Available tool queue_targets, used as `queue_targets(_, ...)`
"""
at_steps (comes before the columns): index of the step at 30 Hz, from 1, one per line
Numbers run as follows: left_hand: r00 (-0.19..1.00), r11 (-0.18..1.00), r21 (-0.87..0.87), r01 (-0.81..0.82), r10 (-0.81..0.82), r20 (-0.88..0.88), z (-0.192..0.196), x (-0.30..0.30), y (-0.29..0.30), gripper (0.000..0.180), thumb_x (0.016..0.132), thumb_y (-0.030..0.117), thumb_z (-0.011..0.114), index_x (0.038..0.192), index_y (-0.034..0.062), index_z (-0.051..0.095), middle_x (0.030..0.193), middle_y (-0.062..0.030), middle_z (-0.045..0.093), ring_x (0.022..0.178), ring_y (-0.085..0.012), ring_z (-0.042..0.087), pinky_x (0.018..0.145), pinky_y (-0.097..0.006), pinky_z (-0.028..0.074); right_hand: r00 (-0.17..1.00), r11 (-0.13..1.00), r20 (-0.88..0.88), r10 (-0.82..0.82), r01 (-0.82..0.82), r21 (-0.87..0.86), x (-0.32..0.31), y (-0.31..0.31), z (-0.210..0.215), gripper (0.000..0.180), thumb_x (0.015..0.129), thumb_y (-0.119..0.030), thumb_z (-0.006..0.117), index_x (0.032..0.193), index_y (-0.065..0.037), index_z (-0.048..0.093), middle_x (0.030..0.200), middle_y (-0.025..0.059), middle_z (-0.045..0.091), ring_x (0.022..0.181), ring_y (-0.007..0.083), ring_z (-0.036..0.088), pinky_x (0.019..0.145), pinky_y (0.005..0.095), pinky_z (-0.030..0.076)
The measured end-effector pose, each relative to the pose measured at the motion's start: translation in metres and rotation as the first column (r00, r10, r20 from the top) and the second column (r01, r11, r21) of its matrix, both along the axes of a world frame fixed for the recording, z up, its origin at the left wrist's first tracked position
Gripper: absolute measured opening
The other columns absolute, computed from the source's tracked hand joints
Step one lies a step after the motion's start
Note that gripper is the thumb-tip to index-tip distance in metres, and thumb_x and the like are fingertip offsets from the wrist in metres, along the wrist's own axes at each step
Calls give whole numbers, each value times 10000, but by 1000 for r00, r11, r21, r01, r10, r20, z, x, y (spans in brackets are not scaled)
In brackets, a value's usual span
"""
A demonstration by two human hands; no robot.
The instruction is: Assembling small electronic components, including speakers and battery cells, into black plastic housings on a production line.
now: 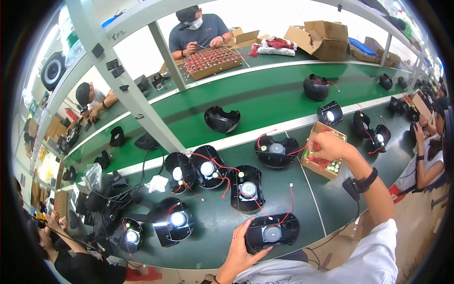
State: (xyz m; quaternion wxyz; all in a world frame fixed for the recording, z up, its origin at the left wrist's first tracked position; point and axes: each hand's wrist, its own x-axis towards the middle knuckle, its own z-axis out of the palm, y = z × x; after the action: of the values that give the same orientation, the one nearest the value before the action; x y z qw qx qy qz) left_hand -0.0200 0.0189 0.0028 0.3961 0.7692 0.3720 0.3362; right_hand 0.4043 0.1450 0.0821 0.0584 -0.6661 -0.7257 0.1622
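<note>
My left hand (pixel 240 253) grips the left end of a black housing (pixel 273 232) with a round silver part and red wires, lying near the bench's front edge. My right hand (pixel 329 146) reaches over a small cardboard box (pixel 309 165) of small green and red parts, fingers pinched on something inside it; what it pinches is too small to tell. A black band sits on that wrist. Several similar black housings (pixel 246 188) with red wires lie on the green bench between the two hands and to the left.
A white frame post (pixel 142 113) slants across the left. A green conveyor belt (pixel 265 102) carries black shells. One person sits across the belt at a tray of red-wired parts (pixel 211 60), and other people work at both sides. Cardboard boxes (pixel 321 38) stand at the back.
</note>
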Motion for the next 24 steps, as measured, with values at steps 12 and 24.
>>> queue_targets(12,1000,998,62,12,-10,-29,3,4,2,1119,709,206,1007,1585,-35,354,1519,-240,517,1374,-379,560,1155,-460,463,718,707,-696,-16,500,500,6,-36,66,127,964,-43,769,1068,21,735,922,29,756,841,53,684,752,216,530)
queue_targets(24,1000,1000,-3,-18,18,16,0,3,-4,1114,737,230,987,1595,-29,327,1517,-273,510,1410,-442,504,1179,-507,423,756,691,-654,26,459,559,-37,-110,112,388,1086,-109,606,1437,56,594,1215,51,694,1070,101,626,960,263,502)
